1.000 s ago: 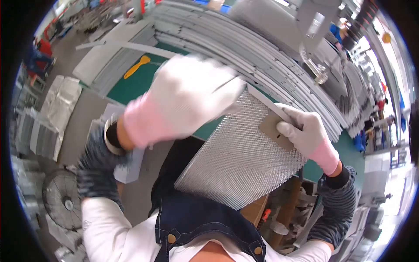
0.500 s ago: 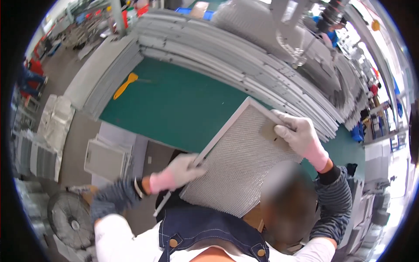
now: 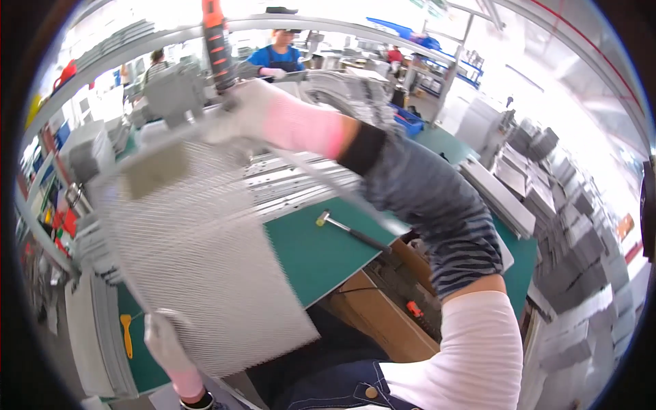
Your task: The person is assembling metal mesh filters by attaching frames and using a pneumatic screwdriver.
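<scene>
A silver mesh filter panel (image 3: 212, 266) is held up tilted in front of me. A thin metal frame (image 3: 121, 253) runs along its left and upper edges, and a tan rectangular patch lies near the top. My left hand (image 3: 167, 342), in a white and pink glove, is closed on the left frame strip near its lower end. My right hand (image 3: 256, 116), gloved alike and blurred, is closed at the upper frame edge; its fingertips are partly hidden. From there a loose frame strip (image 3: 321, 176) slants down to the right. The panel's right and lower edges show bare mesh.
An orange and black power tool (image 3: 217, 48) hangs just above my right hand. On the green table lie a hammer (image 3: 348, 229) and a yellow-handled scraper (image 3: 127, 336). A cardboard box (image 3: 383, 307) sits below the table's edge. A co-worker (image 3: 277, 55) stands across.
My view has swung up and to the right. The panel has been lifted and turned, with my right hand raised along its upper edge and my left hand still on the left strip.
</scene>
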{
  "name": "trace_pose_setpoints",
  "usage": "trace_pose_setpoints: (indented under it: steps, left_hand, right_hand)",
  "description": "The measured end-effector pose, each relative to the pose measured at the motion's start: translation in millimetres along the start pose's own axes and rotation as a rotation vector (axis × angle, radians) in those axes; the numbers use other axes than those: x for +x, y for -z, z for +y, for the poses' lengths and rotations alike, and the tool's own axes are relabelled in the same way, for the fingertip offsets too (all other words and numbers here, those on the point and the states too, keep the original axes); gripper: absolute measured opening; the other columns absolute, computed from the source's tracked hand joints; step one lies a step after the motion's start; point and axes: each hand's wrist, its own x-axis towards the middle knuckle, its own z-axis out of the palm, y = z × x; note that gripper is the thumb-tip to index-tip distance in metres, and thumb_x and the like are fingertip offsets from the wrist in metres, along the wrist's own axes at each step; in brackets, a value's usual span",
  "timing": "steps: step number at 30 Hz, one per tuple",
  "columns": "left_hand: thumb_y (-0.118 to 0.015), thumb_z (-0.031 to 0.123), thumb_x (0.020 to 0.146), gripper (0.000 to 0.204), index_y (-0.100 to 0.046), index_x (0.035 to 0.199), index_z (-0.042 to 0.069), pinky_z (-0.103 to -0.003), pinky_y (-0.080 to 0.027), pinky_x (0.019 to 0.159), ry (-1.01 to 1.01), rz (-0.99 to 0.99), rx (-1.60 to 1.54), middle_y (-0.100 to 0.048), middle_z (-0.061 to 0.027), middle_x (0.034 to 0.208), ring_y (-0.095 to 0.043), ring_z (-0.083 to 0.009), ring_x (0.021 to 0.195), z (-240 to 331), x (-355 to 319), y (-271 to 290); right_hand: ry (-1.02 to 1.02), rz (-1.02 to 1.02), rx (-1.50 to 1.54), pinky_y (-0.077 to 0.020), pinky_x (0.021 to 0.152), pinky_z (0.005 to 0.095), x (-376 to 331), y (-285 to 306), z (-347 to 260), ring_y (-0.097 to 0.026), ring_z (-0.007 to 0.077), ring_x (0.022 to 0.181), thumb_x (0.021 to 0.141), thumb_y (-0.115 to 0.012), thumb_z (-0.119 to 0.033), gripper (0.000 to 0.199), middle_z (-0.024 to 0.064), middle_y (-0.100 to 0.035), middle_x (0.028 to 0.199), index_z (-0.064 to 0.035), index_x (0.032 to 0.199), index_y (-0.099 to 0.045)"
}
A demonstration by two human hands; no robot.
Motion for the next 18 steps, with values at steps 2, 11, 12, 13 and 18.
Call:
trace_pose_setpoints:
  steps: [2,11,12,13,18]
  left_hand:
    - [-0.039,0.026,0.103,0.04,-0.053,0.101,-0.011,-0.039,-0.041,0.075,0.221,0.083,-0.103,-0.055,-0.0193,0.085,-0.052,-0.0272,0.079,31,17,9]
    - [-0.041,0.037,0.101,0.059,-0.038,0.144,-0.003,-0.036,-0.032,0.108,0.201,0.419,-0.709,-0.042,-0.0161,0.144,-0.043,-0.026,0.129,35,69,33]
    - [-0.041,0.037,0.101,0.059,-0.038,0.144,-0.003,-0.036,-0.032,0.108,0.215,0.431,-0.704,-0.042,-0.0161,0.144,-0.043,-0.026,0.129,27,69,32]
    - [-0.042,0.035,0.1,0.059,-0.036,0.144,-0.005,-0.036,-0.032,0.11,0.174,0.486,-0.463,-0.041,-0.0177,0.145,-0.043,-0.0271,0.129,26,67,35]
    - [-0.04,0.04,0.102,0.06,-0.042,0.138,-0.007,-0.038,-0.038,0.105,0.379,0.366,-0.794,-0.049,-0.0194,0.136,-0.05,-0.0278,0.12,-1,-4,-44]
  right_hand:
    - [-0.165,0.049,-0.028,-0.0545,0.056,0.0276,19,-12,-46,-0.064,0.0132,0.06,0.081,-0.072,-0.034,0.042,0.0078,-0.066,0.073,0.0056,0.094,-0.066]
    - [0.177,-0.011,-0.005,-0.0524,0.07,0.0362,58,-145,-10,-0.066,0.0261,0.078,0.085,-0.064,-0.022,0.026,0.018,-0.065,0.085,0.0025,0.094,-0.065]
    - [0.174,-0.029,-0.001,-0.0524,0.07,0.0362,47,-145,-12,-0.066,0.0261,0.078,0.085,-0.064,-0.022,0.026,0.018,-0.065,0.085,0.0025,0.094,-0.065]
    - [0.113,-0.112,0.102,-0.0516,0.07,0.0357,18,-132,-23,-0.066,0.025,0.076,0.085,-0.063,-0.022,0.027,0.0172,-0.065,0.082,0.0028,0.094,-0.064]
    - [0.185,-0.466,0.325,-0.0498,0.063,0.032,-33,-55,-7,-0.061,0.0136,0.07,0.09,-0.056,-0.023,0.029,0.0095,-0.064,0.073,0.0045,0.095,-0.063]
